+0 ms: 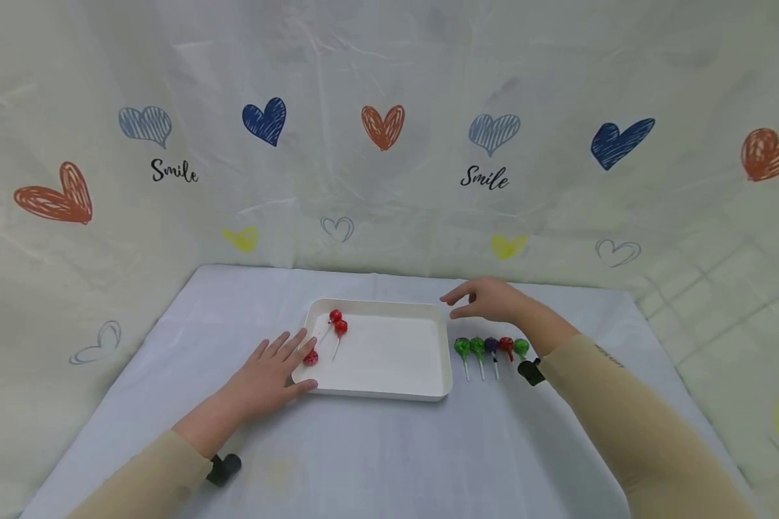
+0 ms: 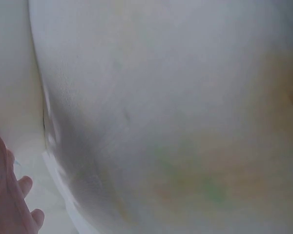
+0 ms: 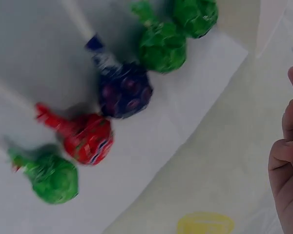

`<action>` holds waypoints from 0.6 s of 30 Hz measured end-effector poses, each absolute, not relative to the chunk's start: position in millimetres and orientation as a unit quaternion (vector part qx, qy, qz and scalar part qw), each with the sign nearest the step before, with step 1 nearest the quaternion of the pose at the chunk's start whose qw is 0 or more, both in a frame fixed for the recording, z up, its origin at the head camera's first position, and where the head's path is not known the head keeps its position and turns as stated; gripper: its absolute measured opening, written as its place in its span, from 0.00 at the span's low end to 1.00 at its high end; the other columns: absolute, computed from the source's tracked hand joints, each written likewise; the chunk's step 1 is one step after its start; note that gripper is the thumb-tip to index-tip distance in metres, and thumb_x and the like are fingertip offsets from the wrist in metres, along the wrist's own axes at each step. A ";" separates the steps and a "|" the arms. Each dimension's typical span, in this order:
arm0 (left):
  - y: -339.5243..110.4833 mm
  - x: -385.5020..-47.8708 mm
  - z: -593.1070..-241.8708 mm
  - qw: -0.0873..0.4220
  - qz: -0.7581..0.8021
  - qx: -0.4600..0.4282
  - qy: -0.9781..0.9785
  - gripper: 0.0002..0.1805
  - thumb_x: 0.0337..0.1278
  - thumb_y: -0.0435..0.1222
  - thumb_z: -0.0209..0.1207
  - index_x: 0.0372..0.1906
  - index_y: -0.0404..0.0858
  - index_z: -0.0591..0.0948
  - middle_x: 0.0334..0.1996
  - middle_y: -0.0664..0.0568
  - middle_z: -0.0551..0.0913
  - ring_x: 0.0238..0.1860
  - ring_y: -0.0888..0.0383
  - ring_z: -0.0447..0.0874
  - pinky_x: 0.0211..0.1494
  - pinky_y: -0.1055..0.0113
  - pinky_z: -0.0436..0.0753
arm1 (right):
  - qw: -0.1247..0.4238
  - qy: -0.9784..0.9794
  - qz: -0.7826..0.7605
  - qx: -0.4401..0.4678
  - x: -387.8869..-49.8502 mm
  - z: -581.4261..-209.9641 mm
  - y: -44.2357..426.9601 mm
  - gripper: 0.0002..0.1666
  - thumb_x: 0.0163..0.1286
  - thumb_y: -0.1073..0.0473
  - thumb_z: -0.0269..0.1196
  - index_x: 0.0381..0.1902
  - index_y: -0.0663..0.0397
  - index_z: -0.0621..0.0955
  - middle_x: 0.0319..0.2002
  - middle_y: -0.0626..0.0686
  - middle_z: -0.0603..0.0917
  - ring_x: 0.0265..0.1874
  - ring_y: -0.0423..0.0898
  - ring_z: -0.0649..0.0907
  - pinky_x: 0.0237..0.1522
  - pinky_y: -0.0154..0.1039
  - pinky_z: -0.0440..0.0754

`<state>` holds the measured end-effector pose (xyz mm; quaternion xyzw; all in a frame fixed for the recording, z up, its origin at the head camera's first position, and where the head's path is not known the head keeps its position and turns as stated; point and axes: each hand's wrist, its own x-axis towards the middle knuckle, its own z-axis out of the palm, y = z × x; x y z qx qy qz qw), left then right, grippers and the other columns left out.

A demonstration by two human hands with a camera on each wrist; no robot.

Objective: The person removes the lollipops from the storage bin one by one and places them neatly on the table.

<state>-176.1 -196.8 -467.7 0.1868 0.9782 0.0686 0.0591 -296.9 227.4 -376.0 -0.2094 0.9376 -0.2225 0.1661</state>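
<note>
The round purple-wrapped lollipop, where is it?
In the head view, the purple-wrapped lollipop lies right of the white rectangular tray, between a green-wrapped lollipop and a red-wrapped lollipop.

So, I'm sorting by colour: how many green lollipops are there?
3: one green lollipop nearest the tray, another next to it, a third at the row's other end. The left hand could hide more.

Tray [image 1: 389, 353] between hands; left hand [image 1: 267, 378] at its left edge. Inside: three lollipops [image 1: 340, 327], one beside left fingers, two just beyond. Five lollipops [image 1: 491, 345] in a row on table [image 1: 376, 461], right of tray, nearer the body than right hand [image 1: 490, 299].
</note>
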 end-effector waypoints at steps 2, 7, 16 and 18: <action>-197.5 -176.8 -468.7 0.059 0.071 0.185 0.978 0.49 0.61 0.67 0.52 0.80 0.48 0.52 0.80 0.49 0.48 0.78 0.40 0.44 0.75 0.37 0.45 | 0.164 0.936 -0.222 -0.220 -300.8 -375.6 212.6 0.21 0.65 0.47 0.70 0.56 0.37 0.85 0.54 0.46 0.85 0.49 0.51 0.80 0.46 0.45 0.83; -197.6 -179.7 -473.2 0.062 0.077 0.182 0.978 0.50 0.59 0.69 0.51 0.80 0.49 0.52 0.80 0.49 0.48 0.78 0.40 0.44 0.75 0.37 0.45 | 0.161 0.934 -0.200 -0.247 -308.6 -376.9 176.6 0.20 0.64 0.46 0.70 0.54 0.33 0.86 0.51 0.40 0.85 0.49 0.48 0.80 0.45 0.42 0.82; -199.2 -181.1 -477.0 0.056 0.081 0.178 0.979 0.50 0.58 0.69 0.51 0.80 0.51 0.52 0.80 0.52 0.47 0.78 0.42 0.43 0.75 0.38 0.45 | 0.184 0.923 -0.169 -0.292 -315.5 -379.2 119.0 0.23 0.64 0.46 0.70 0.57 0.36 0.85 0.49 0.41 0.86 0.47 0.44 0.80 0.45 0.39 0.81; -199.9 -181.0 -476.8 0.052 0.078 0.178 0.980 0.50 0.58 0.70 0.51 0.80 0.51 0.52 0.80 0.51 0.48 0.78 0.42 0.44 0.75 0.38 0.46 | 0.188 0.921 -0.170 -0.296 -316.3 -380.0 108.2 0.22 0.64 0.46 0.70 0.57 0.37 0.85 0.48 0.40 0.86 0.47 0.44 0.80 0.46 0.39 0.81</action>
